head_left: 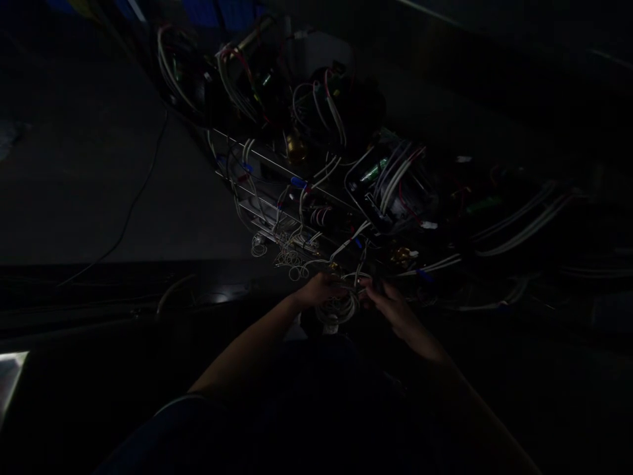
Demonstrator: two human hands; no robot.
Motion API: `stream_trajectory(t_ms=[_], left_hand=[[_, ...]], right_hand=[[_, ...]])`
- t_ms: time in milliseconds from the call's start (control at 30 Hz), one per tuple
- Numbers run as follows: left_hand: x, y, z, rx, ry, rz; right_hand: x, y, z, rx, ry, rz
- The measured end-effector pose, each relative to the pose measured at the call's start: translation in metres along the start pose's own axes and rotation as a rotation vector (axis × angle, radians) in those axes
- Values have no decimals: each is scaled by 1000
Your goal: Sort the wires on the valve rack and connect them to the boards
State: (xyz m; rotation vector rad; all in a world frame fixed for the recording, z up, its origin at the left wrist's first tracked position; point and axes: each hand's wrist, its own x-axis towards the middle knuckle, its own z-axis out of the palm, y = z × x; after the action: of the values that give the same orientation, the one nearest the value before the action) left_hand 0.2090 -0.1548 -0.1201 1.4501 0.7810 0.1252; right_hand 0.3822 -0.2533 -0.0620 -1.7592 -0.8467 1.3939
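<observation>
The picture is very dark. My left hand [319, 290] is closed at the left upper side of a coil of pale wires [341, 310], its fingers bent around the strands. My right hand [388, 303] sits just right of the coil, thumb and fingers drawn together near a wire end. A dark shape shows by its fingers, too dim to name. Above both hands, white wires [351, 241] run to a rack of metal rails [267, 155] carrying electrical units. Small loose wire loops [291, 257] hang to the left of my left hand.
Several dark units with wires, among them one with a green strip [374, 170], fill the upper middle. Blue connectors [299, 182] sit along the wires. Brass-coloured round parts [295, 148] show among them. A black cable [132, 208] trails down at left.
</observation>
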Motion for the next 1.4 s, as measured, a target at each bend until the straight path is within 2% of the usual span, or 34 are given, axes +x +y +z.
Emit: stream_trajectory(t_ms=[67, 200, 333, 467, 667, 900, 1133, 1300, 1400], left_hand=[[-1, 2, -3, -86, -12, -59], [-4, 11, -3, -185, 18, -113], [-5, 18, -2, -241, 3, -127], [-5, 14, -3, -247, -13, -118], [-3, 2, -1, -229, -4, -135], [-5, 5, 0, -199, 1, -116], [-8, 7, 2, -182, -45, -70], [-9, 5, -3, -281, -66, -120], [-10, 0, -8, -257, -61, -145]], right_hand=[[-11, 7, -7, -124, 63, -65], [-23, 25, -16, -433, -9, -132], [-22, 36, -11, -685, -52, -114], [-16, 32, -5, -839, -61, -97], [-18, 18, -7, -814, -172, -90], [-15, 6, -6, -771, -247, -28], [-5, 16, -14, -574, -347, 11], [-6, 29, -6, -545, -215, -148], [-10, 31, 3, -515, -140, -203]])
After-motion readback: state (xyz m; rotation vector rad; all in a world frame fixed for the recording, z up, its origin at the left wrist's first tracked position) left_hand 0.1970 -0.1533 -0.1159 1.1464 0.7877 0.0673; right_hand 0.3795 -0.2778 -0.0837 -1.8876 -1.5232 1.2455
